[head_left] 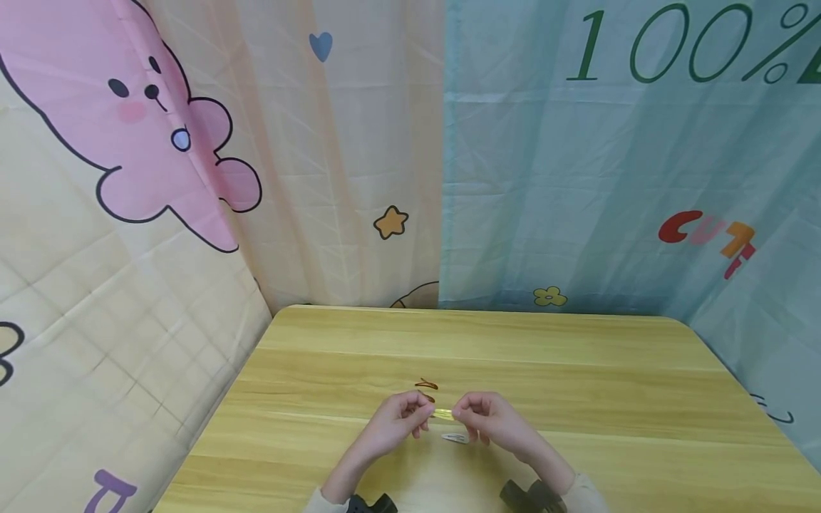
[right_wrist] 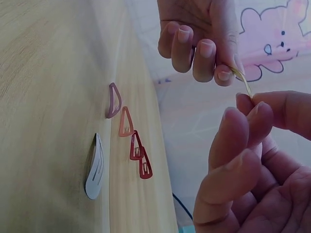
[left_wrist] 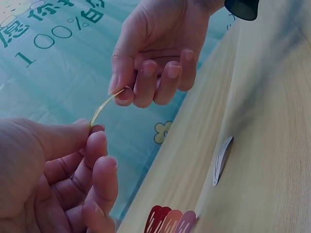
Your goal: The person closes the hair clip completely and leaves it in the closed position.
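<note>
A slim yellow snap hair clip [head_left: 443, 414] is stretched between both hands above the table. My left hand [head_left: 399, 422] pinches one end of it between thumb and index finger, while the right hand [head_left: 495, 423] pinches the other end. Seen from the left wrist, the yellow clip [left_wrist: 101, 108] is slightly bowed. Below the hands lies a silvery-white snap hair clip [head_left: 456, 438], touched by neither hand. The fingertips cover both ends of the yellow clip.
Beyond the white clip, a purple clip [right_wrist: 111, 112], an orange clip [right_wrist: 127, 131], a red clip [right_wrist: 137, 155] and a dark red clip [right_wrist: 146, 174] lie in an overlapping row on the wooden table [head_left: 577, 370]. Printed curtains [head_left: 545, 178] hang behind the table.
</note>
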The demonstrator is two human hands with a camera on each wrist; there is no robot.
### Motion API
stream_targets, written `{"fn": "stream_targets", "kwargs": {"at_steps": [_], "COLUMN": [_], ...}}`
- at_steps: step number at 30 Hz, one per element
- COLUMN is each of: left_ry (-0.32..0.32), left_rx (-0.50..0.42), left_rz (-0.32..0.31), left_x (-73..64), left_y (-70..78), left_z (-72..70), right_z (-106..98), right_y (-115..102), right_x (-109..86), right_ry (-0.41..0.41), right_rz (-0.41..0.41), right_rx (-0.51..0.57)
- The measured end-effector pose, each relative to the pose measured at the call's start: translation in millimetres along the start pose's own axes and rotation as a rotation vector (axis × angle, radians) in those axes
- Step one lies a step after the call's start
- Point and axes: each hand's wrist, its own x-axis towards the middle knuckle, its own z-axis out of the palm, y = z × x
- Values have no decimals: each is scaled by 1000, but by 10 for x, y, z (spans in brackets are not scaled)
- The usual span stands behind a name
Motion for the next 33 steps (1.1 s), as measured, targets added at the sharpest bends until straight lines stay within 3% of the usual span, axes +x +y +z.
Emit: {"fn": "stream_targets", "kwargs": {"at_steps": [9, 16, 23, 33], "left_ry": [42, 90, 137, 140], "left_rx": [54, 42, 63, 142], "left_rz": [-12, -28, -39, -80], "left_x": [-2, 4, 37, 6], "left_y": [7, -27, -141, -190], "left_z": [-2, -47, -91, -125], "right_z": [-17, -50, -67, -77], "right_y": [47, 81, 112, 164], "right_x": [22, 33, 47, 40], "right_ry": [28, 45, 51, 81], "right_rz": [7, 8, 19, 54], "right_rx": [-14, -16, -15, -27]}}
